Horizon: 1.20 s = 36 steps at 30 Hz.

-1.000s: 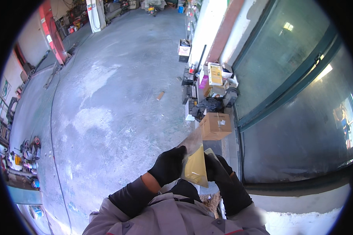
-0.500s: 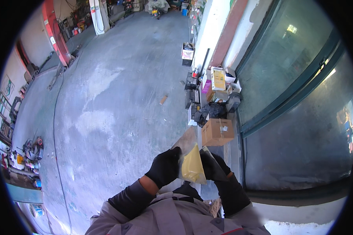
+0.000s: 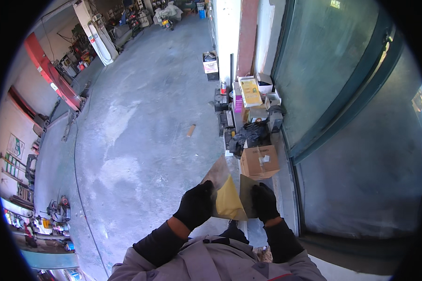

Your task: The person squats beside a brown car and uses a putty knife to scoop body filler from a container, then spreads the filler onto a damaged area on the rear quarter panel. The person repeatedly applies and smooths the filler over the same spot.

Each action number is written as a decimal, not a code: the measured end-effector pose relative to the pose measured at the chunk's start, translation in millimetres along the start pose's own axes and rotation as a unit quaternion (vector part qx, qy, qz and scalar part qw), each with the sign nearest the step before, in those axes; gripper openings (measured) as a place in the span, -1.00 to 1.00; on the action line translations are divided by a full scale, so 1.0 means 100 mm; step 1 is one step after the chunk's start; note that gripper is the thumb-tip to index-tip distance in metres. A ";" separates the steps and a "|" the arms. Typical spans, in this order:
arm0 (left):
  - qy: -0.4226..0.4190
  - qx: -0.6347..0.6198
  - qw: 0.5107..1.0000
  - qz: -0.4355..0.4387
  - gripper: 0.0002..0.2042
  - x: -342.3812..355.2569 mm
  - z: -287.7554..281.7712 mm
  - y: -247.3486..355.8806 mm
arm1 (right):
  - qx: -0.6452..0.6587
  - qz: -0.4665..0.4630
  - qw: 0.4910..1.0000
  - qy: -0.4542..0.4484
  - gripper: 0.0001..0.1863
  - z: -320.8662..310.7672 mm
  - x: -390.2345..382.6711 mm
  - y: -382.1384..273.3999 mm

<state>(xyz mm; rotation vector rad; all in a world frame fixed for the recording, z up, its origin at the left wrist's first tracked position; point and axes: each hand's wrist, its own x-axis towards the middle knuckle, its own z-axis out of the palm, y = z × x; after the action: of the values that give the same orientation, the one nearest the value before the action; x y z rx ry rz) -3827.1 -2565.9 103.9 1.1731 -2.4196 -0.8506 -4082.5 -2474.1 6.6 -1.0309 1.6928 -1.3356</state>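
In front of my body I hold a thin, folded or bent sheet-like thing with a yellow face and greyish, partly see-through parts; its exact kind I cannot make out. My left hand, in a black glove, is closed on its left edge, below a grey-brown corner that points up. Gloved in black as well, my right hand pinches the dark grey flap on the right side. The yellow part lies between the two hands, nearer the left. Most fingertips are hidden behind the sheet.
A cardboard box stands on the floor just beyond my right hand. Behind it lie black plastic bags and stacked boxes along the wall. A glass door fills the right side. A red post rises at far left.
My right hand has moved out to the right, spreading the grey flap away from the yellow part. The left hand keeps its hold. The whole view has turned slightly.
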 end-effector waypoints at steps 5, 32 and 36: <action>0.068 -0.066 0.995 0.004 -0.85 0.08 0.08 -0.19 | 0.268 0.132 0.954 -0.025 -0.84 0.24 0.28 -0.29; 0.506 -0.840 0.126 -0.152 -0.81 -3.57 -2.31 -3.76 | 0.198 0.153 0.855 -0.455 -0.81 6.77 -0.16 -1.29; 0.592 -0.798 0.020 -0.114 -0.80 -4.40 -2.71 -4.15 | 0.182 0.178 0.790 -0.558 -0.75 8.14 -0.64 -1.31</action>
<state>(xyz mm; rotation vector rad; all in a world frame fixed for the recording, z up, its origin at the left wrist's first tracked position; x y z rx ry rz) -3169.0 -2520.7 37.4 0.3294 0.7779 -0.9805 -3303.8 -2751.7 -16.0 -0.8993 0.6223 -0.5141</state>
